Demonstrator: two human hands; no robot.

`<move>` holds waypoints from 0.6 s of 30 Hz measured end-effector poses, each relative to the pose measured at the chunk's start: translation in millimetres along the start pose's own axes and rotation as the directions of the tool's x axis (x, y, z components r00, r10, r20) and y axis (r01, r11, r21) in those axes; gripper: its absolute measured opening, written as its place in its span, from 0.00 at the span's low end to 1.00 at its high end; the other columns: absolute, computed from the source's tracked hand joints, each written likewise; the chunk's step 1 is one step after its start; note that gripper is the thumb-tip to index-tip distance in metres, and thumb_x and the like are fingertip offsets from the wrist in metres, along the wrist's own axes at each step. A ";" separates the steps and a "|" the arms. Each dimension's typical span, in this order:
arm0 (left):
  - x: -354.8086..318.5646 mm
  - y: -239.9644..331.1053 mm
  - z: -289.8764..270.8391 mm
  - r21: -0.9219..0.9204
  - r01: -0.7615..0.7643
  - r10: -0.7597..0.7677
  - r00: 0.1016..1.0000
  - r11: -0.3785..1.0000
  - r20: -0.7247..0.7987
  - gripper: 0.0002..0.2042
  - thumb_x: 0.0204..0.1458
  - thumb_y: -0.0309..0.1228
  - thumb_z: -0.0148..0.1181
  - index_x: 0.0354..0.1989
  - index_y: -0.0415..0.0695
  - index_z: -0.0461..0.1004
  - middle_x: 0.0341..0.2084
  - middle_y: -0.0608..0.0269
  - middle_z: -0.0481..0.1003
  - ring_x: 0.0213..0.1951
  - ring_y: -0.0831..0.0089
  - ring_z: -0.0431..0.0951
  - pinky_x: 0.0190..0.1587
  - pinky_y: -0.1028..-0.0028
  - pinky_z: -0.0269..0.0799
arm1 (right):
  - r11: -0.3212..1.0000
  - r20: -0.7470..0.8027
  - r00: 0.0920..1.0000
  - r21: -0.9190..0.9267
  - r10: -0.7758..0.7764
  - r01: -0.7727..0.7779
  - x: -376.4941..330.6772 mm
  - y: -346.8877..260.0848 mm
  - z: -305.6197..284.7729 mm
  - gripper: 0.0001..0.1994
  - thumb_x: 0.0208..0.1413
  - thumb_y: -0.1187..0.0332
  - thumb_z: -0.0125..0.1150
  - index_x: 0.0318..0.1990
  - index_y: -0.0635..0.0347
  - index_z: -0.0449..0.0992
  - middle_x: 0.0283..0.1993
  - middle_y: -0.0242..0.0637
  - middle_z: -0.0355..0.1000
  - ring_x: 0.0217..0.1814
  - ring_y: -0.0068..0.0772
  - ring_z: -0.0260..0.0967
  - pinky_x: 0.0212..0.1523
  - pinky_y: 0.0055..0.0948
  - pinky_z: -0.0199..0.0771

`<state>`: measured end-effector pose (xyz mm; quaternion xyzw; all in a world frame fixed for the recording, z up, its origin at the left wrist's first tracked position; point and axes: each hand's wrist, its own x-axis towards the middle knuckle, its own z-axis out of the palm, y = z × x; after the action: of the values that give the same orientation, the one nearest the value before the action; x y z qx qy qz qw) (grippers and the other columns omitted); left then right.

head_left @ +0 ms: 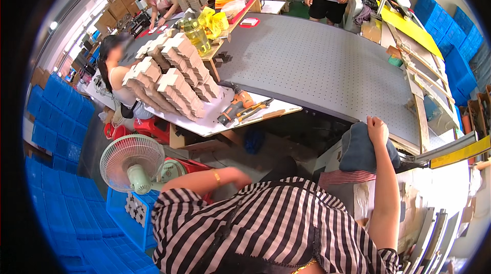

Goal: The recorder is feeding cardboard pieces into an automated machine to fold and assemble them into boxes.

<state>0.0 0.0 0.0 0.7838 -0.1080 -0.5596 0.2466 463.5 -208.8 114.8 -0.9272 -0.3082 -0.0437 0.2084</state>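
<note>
My left hand [234,177] is held close in front of my striped shirt; it is blurred and its fingers cannot be made out. Out to the right, my right hand [378,132] has its fingers curled at the top edge of a dark blue cloth [358,151], which is draped over something hidden. Ahead of me, a white tabletop [209,127] carries tall stacks of cross-shaped cardboard pieces [176,87]. Beside the stacks lie an orange and black power drill [238,105] and pliers [255,109].
A large grey perforated table [317,59] stretches beyond the white tabletop. A fan [134,161] stands at my left, near stacked blue crates [66,197]. A metal and yellow bar [455,155] juts in at the right. Two people work at the far left; another stands behind the grey table.
</note>
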 end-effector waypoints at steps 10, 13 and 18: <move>80.0 127.4 -297.2 0.085 -0.397 0.072 -0.047 0.914 -0.996 0.10 0.54 0.34 0.54 0.35 0.41 0.77 0.32 0.52 0.77 0.38 0.51 0.76 0.40 0.57 0.71 | 0.982 -0.073 0.997 0.189 0.011 0.003 5.9 8.3 1.8 0.22 0.64 0.53 0.43 0.30 0.61 0.75 0.26 0.50 0.73 0.32 0.55 0.72 0.35 0.44 0.70; 102.7 167.2 -357.0 0.153 -0.450 0.055 -0.224 0.880 -0.973 0.09 0.54 0.32 0.52 0.35 0.40 0.74 0.30 0.47 0.76 0.36 0.50 0.77 0.39 0.56 0.71 | 0.935 -0.094 0.994 0.354 0.049 -0.013 6.3 1.1 4.6 0.22 0.66 0.53 0.38 0.37 0.60 0.75 0.33 0.48 0.74 0.36 0.51 0.72 0.39 0.42 0.70; 119.7 218.2 -388.4 -0.083 -0.543 -0.110 -0.016 0.836 -0.994 0.11 0.56 0.33 0.48 0.33 0.38 0.73 0.29 0.44 0.77 0.34 0.49 0.78 0.38 0.53 0.72 | 0.873 -0.181 0.966 0.481 0.186 -0.078 14.1 43.5 13.5 0.24 0.67 0.51 0.34 0.45 0.61 0.72 0.44 0.48 0.72 0.44 0.47 0.70 0.46 0.40 0.69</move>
<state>426.7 -136.7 110.0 0.8304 0.1029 0.1890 0.5139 499.9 -226.9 89.8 -0.8571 -0.2198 -0.0566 0.4625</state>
